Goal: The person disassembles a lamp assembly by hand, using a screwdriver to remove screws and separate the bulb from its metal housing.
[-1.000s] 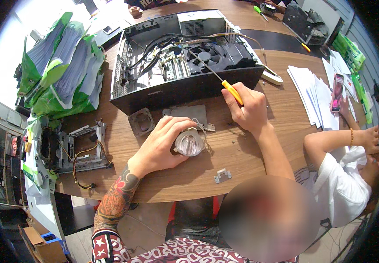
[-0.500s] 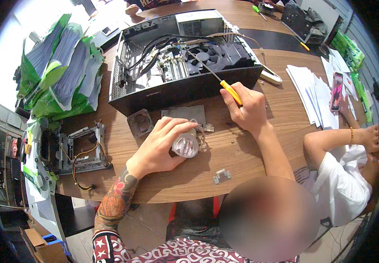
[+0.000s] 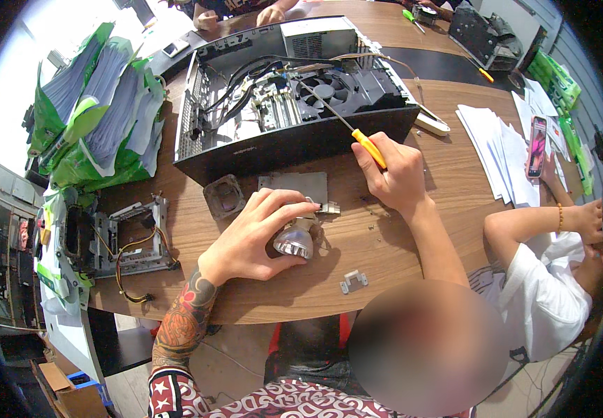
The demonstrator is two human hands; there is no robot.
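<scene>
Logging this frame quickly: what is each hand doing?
Left hand: closed around a lamp bulb.
Right hand: gripping a screwdriver.

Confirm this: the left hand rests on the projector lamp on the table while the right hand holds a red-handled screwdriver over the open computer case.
Not quite. In the head view, the screwdriver in the right hand has a yellow handle, not red. The rest holds: the left hand rests on the projector lamp, beside the open computer case.

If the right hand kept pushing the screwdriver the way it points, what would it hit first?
Probably the fan inside the open computer case: the right hand aims the screwdriver there, though depth is unclear.
</scene>
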